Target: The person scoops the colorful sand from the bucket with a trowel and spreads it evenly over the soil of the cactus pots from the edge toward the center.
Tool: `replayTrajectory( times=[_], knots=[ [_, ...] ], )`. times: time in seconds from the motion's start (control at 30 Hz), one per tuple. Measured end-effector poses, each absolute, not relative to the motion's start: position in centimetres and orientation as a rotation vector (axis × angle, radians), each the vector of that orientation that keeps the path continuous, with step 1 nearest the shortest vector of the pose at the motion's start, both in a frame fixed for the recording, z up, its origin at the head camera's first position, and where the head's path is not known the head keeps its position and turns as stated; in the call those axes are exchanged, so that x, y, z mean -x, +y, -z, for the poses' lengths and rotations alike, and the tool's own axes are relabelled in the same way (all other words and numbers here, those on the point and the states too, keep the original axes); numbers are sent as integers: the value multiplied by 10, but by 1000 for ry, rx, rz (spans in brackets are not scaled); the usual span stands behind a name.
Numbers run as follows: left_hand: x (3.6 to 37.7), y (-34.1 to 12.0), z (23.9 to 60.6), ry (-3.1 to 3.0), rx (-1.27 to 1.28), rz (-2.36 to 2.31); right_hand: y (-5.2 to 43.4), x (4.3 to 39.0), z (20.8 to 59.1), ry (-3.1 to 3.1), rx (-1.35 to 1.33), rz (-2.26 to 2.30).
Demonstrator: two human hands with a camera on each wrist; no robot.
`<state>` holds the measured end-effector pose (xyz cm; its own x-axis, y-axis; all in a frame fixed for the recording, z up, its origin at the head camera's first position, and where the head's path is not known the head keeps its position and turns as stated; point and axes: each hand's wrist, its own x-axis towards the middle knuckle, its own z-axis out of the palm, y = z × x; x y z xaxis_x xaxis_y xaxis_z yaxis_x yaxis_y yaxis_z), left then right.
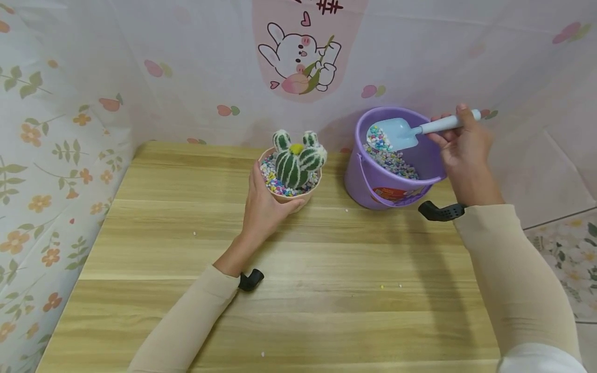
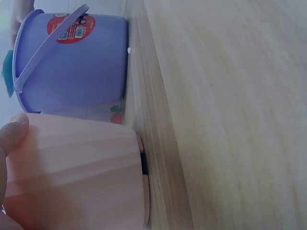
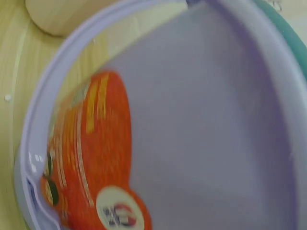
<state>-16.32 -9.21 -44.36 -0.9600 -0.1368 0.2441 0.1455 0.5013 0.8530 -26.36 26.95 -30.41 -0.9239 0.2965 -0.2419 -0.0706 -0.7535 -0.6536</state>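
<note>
A peach flower pot (image 1: pixel 305 199) stands on the table with a green-and-white knitted-looking cactus (image 1: pixel 293 170) and multicoloured pebbles in it. My left hand (image 1: pixel 266 207) grips this pot from the near left side, thumb across its front. In the left wrist view the pot (image 2: pixel 76 167) fills the lower left, with the thumb at its rim. My right hand (image 1: pixel 466 150) holds a light-blue toy shovel (image 1: pixel 396 133) by its white handle. Small pebbles lie in the scoop. The scoop is over the mouth of a purple bucket (image 1: pixel 368 181), where more pebbles lie.
The bucket's handle (image 3: pixel 41 110) hangs down over its red label. A few stray pebbles (image 1: pixel 382 286) are scattered over the wooden table (image 1: pixel 298 321). Behind it hangs a printed cloth (image 1: pixel 186 62); a floral cloth (image 1: pixel 42 197) hangs at the left.
</note>
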Motion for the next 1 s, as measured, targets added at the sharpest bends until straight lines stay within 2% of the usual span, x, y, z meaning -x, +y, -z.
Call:
replayTrajectory(
  times=[0.23,0.67,1.0],
  knots=[
    [164,-95,442,-2503,-17,1453,259,254,300,-979,501,-2761],
    [176,-112,439,-2521,177,1554,237,230,305,-948,400,-2897],
    [173,-109,438,-2512,143,1510,223,222,306,-984,369,-2973]
  ],
)
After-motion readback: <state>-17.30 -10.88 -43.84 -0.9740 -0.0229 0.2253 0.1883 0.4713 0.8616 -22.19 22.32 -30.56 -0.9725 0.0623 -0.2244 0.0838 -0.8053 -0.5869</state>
